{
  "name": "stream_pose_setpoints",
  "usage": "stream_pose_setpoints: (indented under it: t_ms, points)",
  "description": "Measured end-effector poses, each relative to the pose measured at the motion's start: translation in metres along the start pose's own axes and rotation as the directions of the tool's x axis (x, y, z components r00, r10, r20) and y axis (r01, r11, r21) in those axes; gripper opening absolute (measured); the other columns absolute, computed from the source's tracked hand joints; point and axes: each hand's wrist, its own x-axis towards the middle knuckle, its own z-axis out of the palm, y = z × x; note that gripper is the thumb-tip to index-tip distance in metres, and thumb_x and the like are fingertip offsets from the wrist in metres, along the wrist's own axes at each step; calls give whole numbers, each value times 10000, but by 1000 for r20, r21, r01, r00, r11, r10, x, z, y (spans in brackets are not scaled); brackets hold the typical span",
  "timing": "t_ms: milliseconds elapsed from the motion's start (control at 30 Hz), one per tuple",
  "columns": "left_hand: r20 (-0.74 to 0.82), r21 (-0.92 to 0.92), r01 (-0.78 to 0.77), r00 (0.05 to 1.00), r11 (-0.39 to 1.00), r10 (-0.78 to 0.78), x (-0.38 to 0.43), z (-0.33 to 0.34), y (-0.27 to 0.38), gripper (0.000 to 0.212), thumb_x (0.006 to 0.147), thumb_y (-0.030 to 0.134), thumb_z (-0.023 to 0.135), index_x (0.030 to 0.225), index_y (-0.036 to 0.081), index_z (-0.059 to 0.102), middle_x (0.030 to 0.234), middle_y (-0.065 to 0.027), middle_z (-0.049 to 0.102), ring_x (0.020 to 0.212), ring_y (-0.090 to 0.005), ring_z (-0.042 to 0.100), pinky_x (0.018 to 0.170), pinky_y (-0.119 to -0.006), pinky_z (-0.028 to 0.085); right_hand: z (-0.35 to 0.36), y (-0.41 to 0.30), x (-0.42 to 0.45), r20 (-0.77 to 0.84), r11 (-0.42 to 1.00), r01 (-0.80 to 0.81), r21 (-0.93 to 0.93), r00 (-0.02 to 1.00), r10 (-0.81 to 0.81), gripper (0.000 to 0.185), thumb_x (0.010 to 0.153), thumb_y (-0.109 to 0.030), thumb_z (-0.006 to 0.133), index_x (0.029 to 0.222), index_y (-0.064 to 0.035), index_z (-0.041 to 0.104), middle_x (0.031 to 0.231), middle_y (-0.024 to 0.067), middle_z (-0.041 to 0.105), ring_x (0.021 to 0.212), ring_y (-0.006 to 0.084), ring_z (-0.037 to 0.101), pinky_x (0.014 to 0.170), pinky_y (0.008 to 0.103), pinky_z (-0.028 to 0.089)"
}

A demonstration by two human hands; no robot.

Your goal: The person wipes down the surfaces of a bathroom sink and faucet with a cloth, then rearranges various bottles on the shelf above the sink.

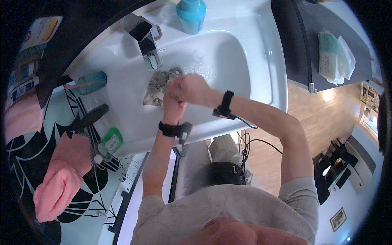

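Observation:
Over a white washbasin (232, 61), my left hand (175, 102) and my right hand (191, 88) meet, both closed on a wet, grey-brown patterned cloth (155, 87). The cloth hangs bunched to the left of my hands, below the end of the faucet (150, 49). My right hand is slightly blurred and partly covers my left fingers. Bubbly water (203, 65) shows in the bowl just beyond my hands. Each wrist wears a black strap with a small device.
A blue bottle (192, 16) stands on the basin's far rim. At left are a translucent blue cup (92, 83), a dark brush-like object (93, 115), a green-labelled bottle (111, 142) and a hanging pink towel (62, 180). A cotton tissue pack (333, 58) lies on the dark surface at right.

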Motion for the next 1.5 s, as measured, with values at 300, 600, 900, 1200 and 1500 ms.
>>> stream_pose_setpoints:
  t_ms: [300, 600, 900, 1200, 1500]
  points:
    - [-19, 429, 246, 965, 869, -263, -30, 18, 49, 265, 1110, 100, 548, 1362, 29, 511, 1187, -109, 636, 1117, -280, 689, 909, -411, 604, -9, 52, 22, 86, 989, -86, -120, 992, 96, 410, 1050, -451, 615, 1024, -50, 699, 931, 247, 717, 889, 467, 707, 800, 569, 571]
    - [15, -436, 394, 902, 809, -431, -52, -20, 67, 554, 1094, 328, 607, 1510, -15, 479, 1411, -204, 567, 1320, -340, 606, 1146, -557, 531, 26, 93, 8, 256, 962, 61, -267, 967, 9, 243, 1041, -139, 527, 1263, -56, 579, 991, 244, 698, 954, 465, 731, 800, 559, 592]
    - [71, -476, 464, 867, 747, -493, -52, -11, 79, 458, 1085, 304, 614, 1430, 9, 553, 1361, -166, 606, 1287, -309, 631, 1096, -524, 562, 23, 102, 5, 270, 964, 32, -263, 962, 42, 172, 1023, -119, 550, 1172, -35, 568, 990, 302, 709, 931, 501, 722, 758, 581, 585]
    - [161, -375, 600, 793, 706, -588, -28, -16, 65, 503, 1107, 432, 568, 1448, 62, 569, 1360, -133, 618, 1211, -276, 690, 918, -406, 601, -63, 69, 25, 371, 802, -461, 380, 870, 324, 452, 995, -38, 541, 1441, -48, 617, 1090, 145, 728, 991, 279, 741, 907, 452, 615]
    - [58, 442, -428, 891, 789, 451, 13, -5, -13, 343, 1112, 365, 518, 1342, 126, 604, 1158, -49, 703, 959, -153, 699, 703, -287, 537, -29, -1, -28, 401, 601, -304, 739, 915, -31, 354, 957, -66, 662, 1306, -11, 660, 1169, 111, 685, 1024, 214, 677, 839, 373, 558]
